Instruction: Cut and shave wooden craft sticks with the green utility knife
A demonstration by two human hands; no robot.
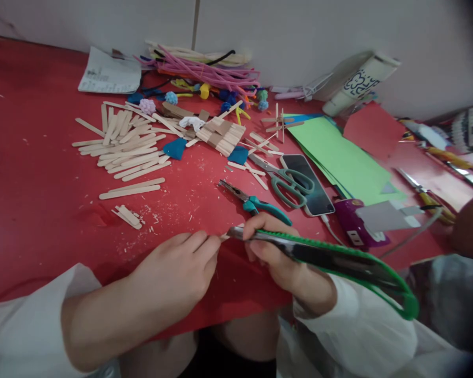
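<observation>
My left hand (181, 268) is closed in a pinch on a small wooden stick piece (225, 236) at the near edge of the red table (43, 173). My right hand (271, 247) grips large green-handled scissors (339, 260), whose metal blades meet the stick piece just beside my left fingertips. Both hands sit close together over the table edge, wrists in white sleeves.
A pile of wooden craft sticks (122, 144) lies at left centre. Teal pliers (256, 202), grey-green scissors (287, 184) and a phone (307, 184) lie just beyond my hands. Green paper (335, 157), pipe cleaners (205, 68) and pom-poms sit farther back. Another person's arm (469, 226) is at the right.
</observation>
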